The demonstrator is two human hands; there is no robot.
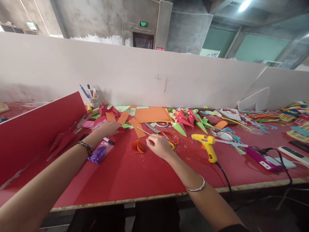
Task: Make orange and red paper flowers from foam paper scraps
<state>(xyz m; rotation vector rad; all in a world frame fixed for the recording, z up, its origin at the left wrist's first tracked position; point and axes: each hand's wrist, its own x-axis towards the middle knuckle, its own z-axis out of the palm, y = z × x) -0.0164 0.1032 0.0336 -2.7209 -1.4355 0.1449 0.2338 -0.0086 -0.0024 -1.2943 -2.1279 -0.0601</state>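
My right hand (158, 145) is closed on a thin pale stick (143, 130), which points up and left from the fingers. Just left of that hand, a coiled orange paper piece (138, 147) sits on the red table. Scissors with orange handles (172, 136) lie behind the right hand, partly covered by it. My left hand (110, 129) reaches over the paper scraps at the back left, close to an orange paper strip (123, 117). Its fingertips are too unclear to show whether they grip anything. Another orange strip (137, 127) lies between the hands.
A yellow glue gun (207, 145) stands to the right, its cord running over the table edge. Red and green paper cones (185, 120) are piled behind. A purple power strip (264, 159) lies right, a purple bag (99, 154) left, and a pen cup (94, 101) back left.
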